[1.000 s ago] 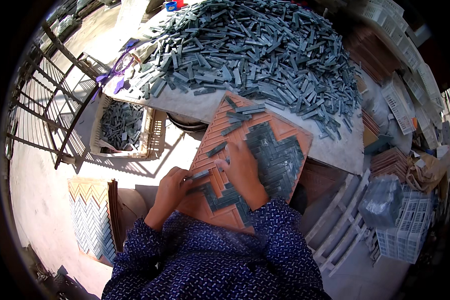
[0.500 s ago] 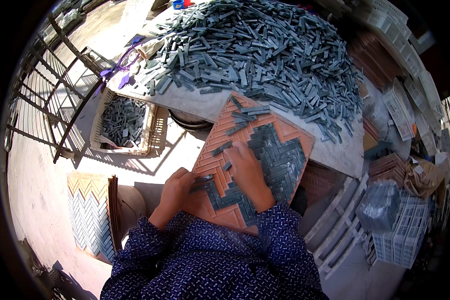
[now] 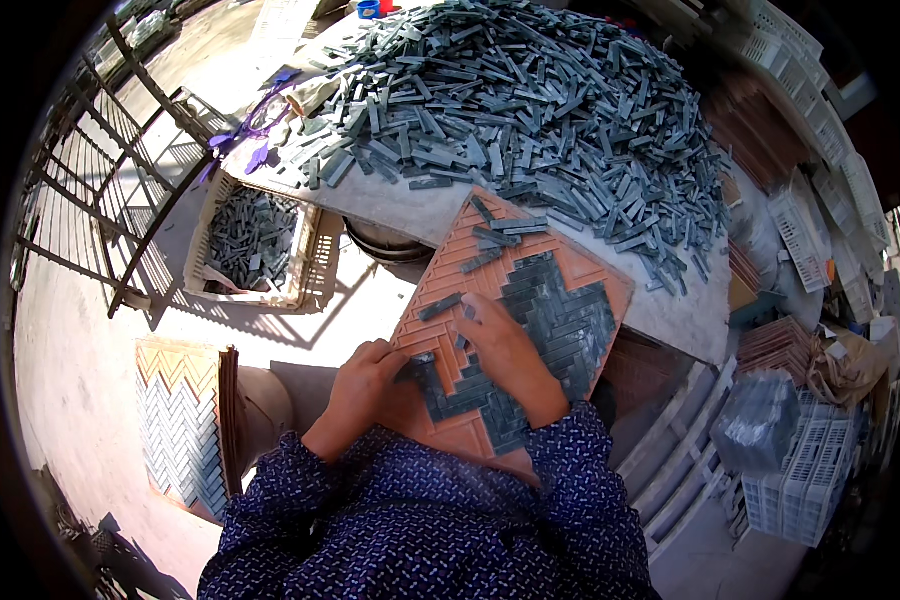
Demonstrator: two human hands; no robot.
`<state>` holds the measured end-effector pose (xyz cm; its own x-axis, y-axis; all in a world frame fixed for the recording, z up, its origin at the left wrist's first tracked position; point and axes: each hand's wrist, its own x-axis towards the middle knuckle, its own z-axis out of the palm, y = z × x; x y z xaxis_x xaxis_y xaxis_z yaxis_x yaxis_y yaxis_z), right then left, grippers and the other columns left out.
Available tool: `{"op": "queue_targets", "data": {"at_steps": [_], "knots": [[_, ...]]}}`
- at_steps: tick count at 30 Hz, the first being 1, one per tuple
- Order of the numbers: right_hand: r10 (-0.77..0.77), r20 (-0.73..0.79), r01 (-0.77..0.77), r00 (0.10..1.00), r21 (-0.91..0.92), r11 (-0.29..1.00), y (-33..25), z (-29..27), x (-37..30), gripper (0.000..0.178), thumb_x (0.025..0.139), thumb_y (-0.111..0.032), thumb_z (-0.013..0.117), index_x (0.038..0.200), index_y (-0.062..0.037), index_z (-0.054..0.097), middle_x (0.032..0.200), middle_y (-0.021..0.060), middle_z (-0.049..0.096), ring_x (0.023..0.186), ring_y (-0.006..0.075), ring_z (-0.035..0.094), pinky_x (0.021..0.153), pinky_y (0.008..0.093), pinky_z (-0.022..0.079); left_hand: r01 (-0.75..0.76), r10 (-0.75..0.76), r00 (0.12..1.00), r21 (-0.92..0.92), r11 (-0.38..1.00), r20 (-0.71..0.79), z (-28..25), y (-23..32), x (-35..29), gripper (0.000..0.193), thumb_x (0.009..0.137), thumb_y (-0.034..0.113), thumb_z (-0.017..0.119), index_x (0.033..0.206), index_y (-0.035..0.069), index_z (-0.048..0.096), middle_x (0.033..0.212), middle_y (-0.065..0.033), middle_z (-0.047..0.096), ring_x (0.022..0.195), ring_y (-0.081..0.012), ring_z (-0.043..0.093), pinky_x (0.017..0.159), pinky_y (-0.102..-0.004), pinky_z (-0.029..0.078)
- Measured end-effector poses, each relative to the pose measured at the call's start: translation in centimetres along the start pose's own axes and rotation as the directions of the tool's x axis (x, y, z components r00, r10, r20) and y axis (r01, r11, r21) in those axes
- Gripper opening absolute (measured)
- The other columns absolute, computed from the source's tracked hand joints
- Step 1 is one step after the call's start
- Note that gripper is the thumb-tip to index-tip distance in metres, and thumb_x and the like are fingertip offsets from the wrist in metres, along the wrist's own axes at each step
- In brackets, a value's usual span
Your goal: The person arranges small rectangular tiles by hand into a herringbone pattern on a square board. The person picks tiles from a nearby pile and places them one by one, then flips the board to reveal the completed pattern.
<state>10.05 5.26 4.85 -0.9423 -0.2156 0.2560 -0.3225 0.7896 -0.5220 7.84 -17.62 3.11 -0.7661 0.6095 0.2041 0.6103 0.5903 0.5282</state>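
A terracotta-coloured mould tray with herringbone grooves lies tilted in front of me, its far part on the table. Dark grey-green stone strips fill its right and lower middle grooves. My left hand is closed at the tray's left edge, pinching a dark stone strip by its end. Over the middle, my right hand is closed, with a short grey stone strip at its curled fingers; the palm side is hidden. Another strip lies loose beside those fingers, and several more lie near the far corner.
A large heap of stone strips covers the table. At left stand a cream crate of strips and a filled herringbone tray. White crates and a clear plastic-wrapped bundle are at right.
My right hand has shifted slightly right and down, its fingers still curled over the tray. My left hand has moved a little right along the tray's edge. The view has shifted slightly.
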Motion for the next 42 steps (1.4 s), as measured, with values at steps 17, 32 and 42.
{"op": "queue_targets", "data": {"at_steps": [17,32,42], "knots": [[0.531,-0.154,-0.416,0.833,0.456,0.786,0.8,-1.0,-0.2,0.024,0.081,-0.009,0.067,0.101,0.0016,0.058,0.076,0.0133,0.064,0.065,0.0236,0.064,0.059,0.0329,0.051,-0.158,0.161,0.986,-0.095,0.983,0.031,-1.1,0.8,2.8,0.042,0.072,0.009,0.064,0.114,0.005,0.061,0.104,-0.0101,0.058,0.094,-0.0283,0.056,0.084,-0.0356,0.048],[0.352,-0.167,-0.284,0.921,0.332,0.900,-0.9,-1.6,-1.2,0.021,0.080,-0.008,0.068,0.098,-0.0006,0.063,0.086,0.0144,0.064,0.070,0.0236,0.064,0.060,0.0320,0.050,-0.249,0.284,0.948,-0.219,0.943,0.144,-0.3,-1.8,6.0,0.021,0.070,0.009,0.068,0.090,0.006,0.064,0.093,-0.0082,0.060,0.091,-0.0275,0.059,0.080,-0.0361,0.050],[0.472,-0.182,-0.344,0.863,0.472,0.811,-1.8,-2.2,-3.6,0.017,0.081,-0.004,0.068,0.097,0.0012,0.065,0.081,0.0071,0.064,0.069,0.0103,0.060,0.059,0.0232,0.048,-0.423,0.482,0.802,-0.234,0.875,0.352,-1.0,-0.4,7.2,0.023,0.073,0.003,0.061,0.094,0.008,0.070,0.103,-0.0062,0.060,0.105,-0.0241,0.056,0.090,-0.0316,0.048]]}}
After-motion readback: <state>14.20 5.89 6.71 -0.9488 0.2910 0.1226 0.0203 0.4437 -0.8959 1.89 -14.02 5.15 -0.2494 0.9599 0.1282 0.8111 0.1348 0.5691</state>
